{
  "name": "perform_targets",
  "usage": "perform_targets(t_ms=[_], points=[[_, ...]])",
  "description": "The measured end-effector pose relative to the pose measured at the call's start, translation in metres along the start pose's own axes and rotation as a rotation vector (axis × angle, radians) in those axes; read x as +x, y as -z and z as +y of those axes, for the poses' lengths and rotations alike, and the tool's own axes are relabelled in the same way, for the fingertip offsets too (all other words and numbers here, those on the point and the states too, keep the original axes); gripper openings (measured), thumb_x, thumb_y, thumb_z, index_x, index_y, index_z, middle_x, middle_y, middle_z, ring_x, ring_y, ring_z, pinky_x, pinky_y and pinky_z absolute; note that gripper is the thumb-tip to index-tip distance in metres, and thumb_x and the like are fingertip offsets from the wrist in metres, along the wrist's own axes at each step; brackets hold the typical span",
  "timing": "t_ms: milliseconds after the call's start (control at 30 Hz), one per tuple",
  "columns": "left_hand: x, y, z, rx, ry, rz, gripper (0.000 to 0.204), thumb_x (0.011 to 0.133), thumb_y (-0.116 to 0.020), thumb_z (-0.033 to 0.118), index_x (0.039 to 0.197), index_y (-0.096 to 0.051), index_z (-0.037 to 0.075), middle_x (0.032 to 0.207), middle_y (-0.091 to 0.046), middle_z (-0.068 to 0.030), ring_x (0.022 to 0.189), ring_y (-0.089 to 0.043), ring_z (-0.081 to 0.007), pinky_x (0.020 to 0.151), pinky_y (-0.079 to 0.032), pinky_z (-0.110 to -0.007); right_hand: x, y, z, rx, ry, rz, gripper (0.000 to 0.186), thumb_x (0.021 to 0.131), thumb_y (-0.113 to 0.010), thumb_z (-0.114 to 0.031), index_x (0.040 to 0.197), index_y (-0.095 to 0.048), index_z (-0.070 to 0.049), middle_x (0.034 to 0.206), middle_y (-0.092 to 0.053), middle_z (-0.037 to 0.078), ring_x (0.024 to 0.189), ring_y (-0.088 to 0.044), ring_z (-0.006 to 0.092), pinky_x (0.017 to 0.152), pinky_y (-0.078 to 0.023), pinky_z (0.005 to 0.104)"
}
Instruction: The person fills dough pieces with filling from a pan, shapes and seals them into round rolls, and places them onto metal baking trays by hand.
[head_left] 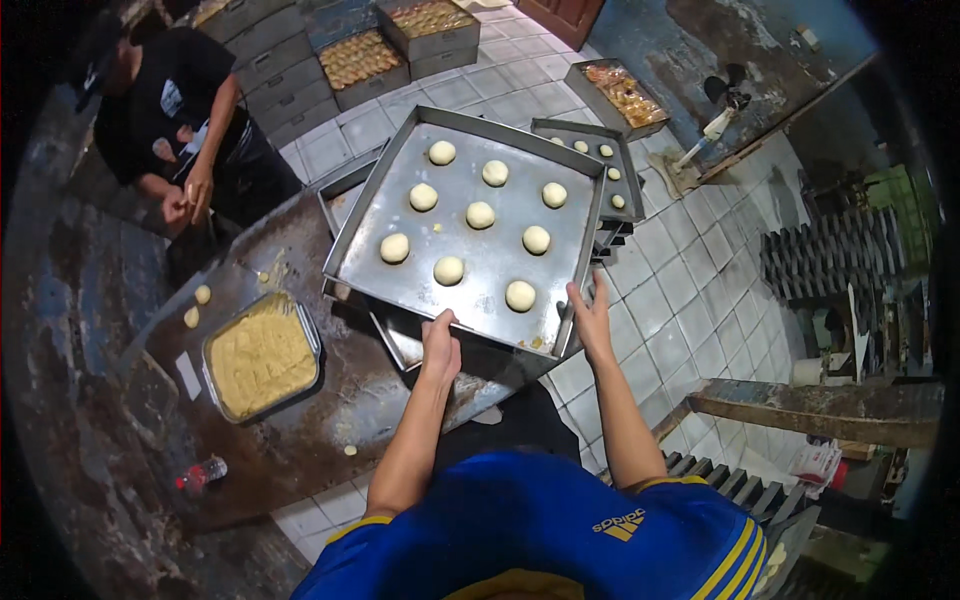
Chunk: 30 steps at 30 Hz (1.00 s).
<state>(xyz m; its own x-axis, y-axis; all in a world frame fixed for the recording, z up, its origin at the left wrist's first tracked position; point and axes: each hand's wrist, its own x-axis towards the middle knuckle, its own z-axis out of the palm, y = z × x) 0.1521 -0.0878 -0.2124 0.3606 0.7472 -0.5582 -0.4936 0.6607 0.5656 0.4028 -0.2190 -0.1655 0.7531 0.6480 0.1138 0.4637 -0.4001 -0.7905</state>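
Steel tray [470,255], square and shallow, is held at its near edge by both hands above the dark counter [330,400]. Left hand [440,345] is closed over the near rim, thumb on top; right hand [592,318] grips the near right corner, fingers wrapped along the side wall. Nine round dough balls [481,215] sit on the tray in three rows, well apart. Empty trays [400,345] lie stacked directly beneath it. A second tray [600,160] with smaller dough pieces lies just beyond the right side. A container of yellow filling [262,356] rests on the counter to the left. Another person [185,130] stands at the far left corner.
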Motion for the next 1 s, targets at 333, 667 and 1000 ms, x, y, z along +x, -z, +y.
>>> perform_targets(t_ms=[333, 667, 1000], points=[[0.056, -0.199, -0.07, 0.339, -0.071, -0.262, 0.065, 0.093, -0.075, 0.02, 0.145, -0.043, -0.002, 0.123, -0.061, -0.0096, 0.11, -0.062, -0.0209, 0.097, -0.049, -0.034, 0.112, 0.103, 0.106, 0.924, -0.508, 0.0, 0.033, 0.076, -0.061, -0.009, 0.109, -0.056, -0.006, 0.091, -0.057, 0.005, 0.083, -0.061, 0.0185, 0.075, -0.054, 0.0338], [0.076, -0.304, -0.135, 0.662, -0.151, -0.347, 0.064, 0.098, -0.069, 0.002, 0.153, -0.037, 0.007, 0.134, -0.058, -0.0111, 0.092, -0.064, -0.0091, 0.083, -0.053, -0.025, 0.389, 0.084, 0.303, 1.055, -0.507, 0.128, 0.037, 0.073, -0.056, 0.0, 0.11, -0.054, -0.003, 0.095, -0.055, 0.007, 0.085, -0.055, 0.0213, 0.078, -0.051, 0.0346], [0.018, -0.284, -0.173, 0.835, 0.026, 0.003, 0.055, 0.098, -0.069, 0.001, 0.147, -0.046, 0.006, 0.119, -0.068, -0.0081, 0.077, -0.056, -0.0048, 0.074, -0.048, -0.023, 0.467, -0.031, 0.464, 0.764, -0.731, 0.084, 0.089, 0.069, -0.055, 0.004, 0.155, -0.034, 0.003, 0.135, -0.058, 0.016, 0.115, -0.057, 0.0288, 0.101, -0.046, 0.0379]])
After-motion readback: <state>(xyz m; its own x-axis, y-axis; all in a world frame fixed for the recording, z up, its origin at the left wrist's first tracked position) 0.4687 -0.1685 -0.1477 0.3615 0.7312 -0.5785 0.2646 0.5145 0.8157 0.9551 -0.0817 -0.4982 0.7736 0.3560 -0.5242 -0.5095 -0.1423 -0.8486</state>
